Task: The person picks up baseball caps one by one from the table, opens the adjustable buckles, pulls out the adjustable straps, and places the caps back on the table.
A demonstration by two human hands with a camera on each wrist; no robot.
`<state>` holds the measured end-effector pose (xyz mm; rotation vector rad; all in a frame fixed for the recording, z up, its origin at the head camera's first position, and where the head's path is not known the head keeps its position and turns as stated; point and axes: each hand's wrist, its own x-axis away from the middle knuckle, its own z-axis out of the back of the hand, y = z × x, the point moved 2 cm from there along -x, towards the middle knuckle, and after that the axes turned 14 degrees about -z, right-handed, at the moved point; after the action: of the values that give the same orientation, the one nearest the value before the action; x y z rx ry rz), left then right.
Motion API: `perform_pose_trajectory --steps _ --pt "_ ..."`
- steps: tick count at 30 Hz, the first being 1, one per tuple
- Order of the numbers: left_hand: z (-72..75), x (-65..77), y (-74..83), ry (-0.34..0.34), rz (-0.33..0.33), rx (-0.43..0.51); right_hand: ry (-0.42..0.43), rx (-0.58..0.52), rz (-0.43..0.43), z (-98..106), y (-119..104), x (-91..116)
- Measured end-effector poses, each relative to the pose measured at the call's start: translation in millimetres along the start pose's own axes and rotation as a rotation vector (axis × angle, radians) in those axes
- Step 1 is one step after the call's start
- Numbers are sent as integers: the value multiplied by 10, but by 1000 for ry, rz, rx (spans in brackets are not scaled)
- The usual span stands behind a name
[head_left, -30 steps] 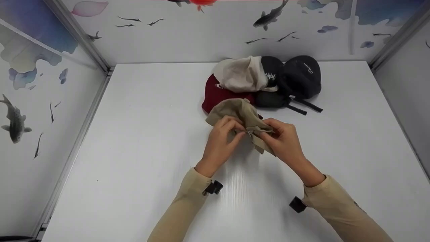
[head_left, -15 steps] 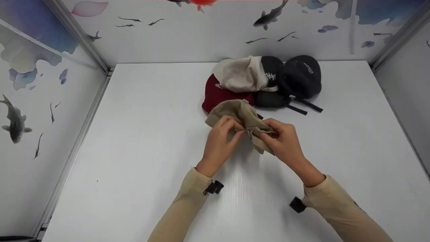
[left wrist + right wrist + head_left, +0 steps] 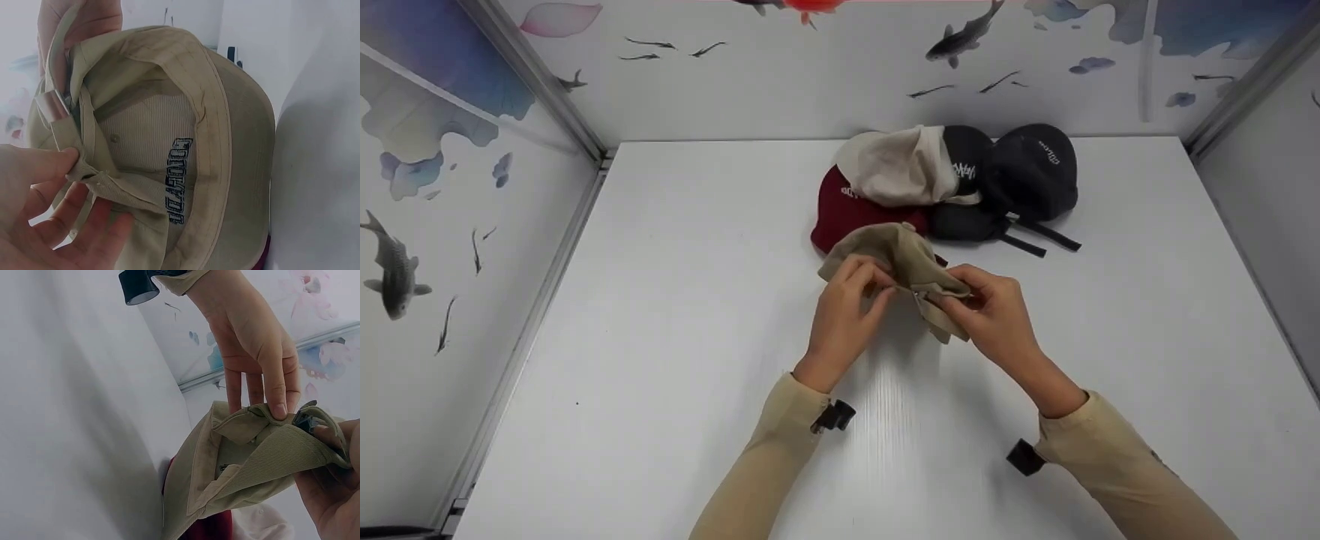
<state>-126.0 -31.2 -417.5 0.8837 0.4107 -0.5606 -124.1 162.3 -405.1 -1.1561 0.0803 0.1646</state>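
Observation:
A khaki baseball cap is between my hands, its hollow inside turned towards the left wrist camera. Dark lettering shows inside, and the brim is on the side away from the hands. My left hand pinches the back edge beside the strap, thumb on top and fingers beneath. On the other side my right hand grips the back of the cap at the strap. A metal buckle sits on the strap between the two hands. Part of the right fingers is hidden by cloth.
Just behind lie a maroon cap, a cream cap with a dark panel, a navy cap and a dark item with two straps. The white table is bounded by printed walls.
My left hand has shifted slightly left along the cap's edge, away from the buckle. The right hand stays almost where it was, and the strap end beneath it now shows less.

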Motion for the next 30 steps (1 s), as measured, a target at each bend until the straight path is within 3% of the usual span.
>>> perform_pose_trajectory --steps 20,30 --pt "81 40 -118 16 64 19 -11 -33 -17 12 -11 7" --pt "89 63 -205 40 128 135 -28 -39 -14 33 1 16"
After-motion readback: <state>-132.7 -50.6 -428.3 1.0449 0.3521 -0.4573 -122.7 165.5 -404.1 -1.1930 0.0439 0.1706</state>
